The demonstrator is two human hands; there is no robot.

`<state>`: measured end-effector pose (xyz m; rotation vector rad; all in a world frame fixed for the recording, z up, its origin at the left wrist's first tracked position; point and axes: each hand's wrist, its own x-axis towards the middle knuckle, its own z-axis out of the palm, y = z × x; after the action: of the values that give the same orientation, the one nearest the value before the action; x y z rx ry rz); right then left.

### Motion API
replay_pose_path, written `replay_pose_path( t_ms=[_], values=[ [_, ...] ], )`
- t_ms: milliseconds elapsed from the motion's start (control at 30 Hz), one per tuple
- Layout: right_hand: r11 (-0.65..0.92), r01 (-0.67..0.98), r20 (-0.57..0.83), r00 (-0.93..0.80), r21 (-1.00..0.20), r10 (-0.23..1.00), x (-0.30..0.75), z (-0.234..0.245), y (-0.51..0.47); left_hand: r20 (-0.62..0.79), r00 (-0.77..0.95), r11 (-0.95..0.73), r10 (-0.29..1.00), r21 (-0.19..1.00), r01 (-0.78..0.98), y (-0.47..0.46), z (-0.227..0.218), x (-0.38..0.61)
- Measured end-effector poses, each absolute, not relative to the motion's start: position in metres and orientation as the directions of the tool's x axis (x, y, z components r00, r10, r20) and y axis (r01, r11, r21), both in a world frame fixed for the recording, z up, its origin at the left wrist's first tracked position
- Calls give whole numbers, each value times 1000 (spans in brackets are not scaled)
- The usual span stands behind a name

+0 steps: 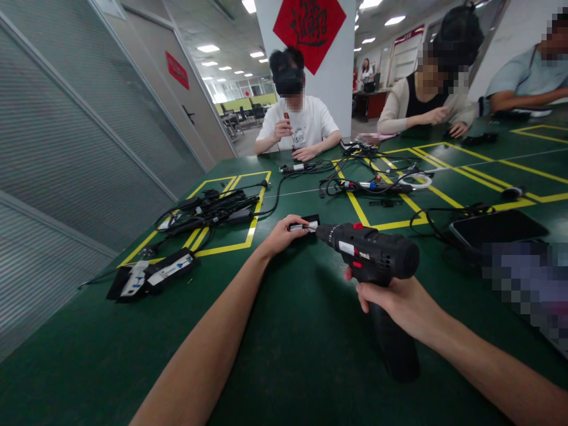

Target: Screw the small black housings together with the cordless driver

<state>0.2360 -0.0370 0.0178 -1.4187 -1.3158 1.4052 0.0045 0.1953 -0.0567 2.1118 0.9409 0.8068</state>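
Observation:
My right hand (394,302) is wrapped round the grip of a black cordless drill (377,254) with red buttons, its chuck pointing left. The drill's tip meets a small black and white part (304,225) lying on the green table (284,331). My left hand (281,235) is closed on that part from the left side, pinning it to the table. Both forearms reach in from the bottom edge.
Black devices with cables (213,207) lie in a yellow-taped box at left; a black and white unit (151,275) sits nearer. More cables and tools (377,186) lie mid-table. A dark tablet (497,228) rests at right. Three people sit across the table.

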Motion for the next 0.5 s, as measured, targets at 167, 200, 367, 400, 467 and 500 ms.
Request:
replay_pose_path(
  t_ms=[167,200,367,400,467,500],
  values=[
    [-212,174,-236,-126,-962,964,236,20,-39,266,545,-513,795,775,370,195,-57,5],
    [-206,168,-229,-127,-964,965,236,20,-39,265,545,-513,795,773,372,195,-57,5],
    [-207,179,-232,-130,-962,964,236,17,-36,262,547,-512,795,773,375,195,-56,5],
    [-203,186,-229,-128,-961,965,236,17,-36,263,548,-512,794,775,370,195,-56,5],
    [-197,192,-222,-121,-961,967,236,17,-36,263,550,-511,793,778,365,195,-56,5],
    [-198,195,-223,-118,-961,968,236,18,-36,262,549,-510,794,779,365,195,-56,5]
  ],
)
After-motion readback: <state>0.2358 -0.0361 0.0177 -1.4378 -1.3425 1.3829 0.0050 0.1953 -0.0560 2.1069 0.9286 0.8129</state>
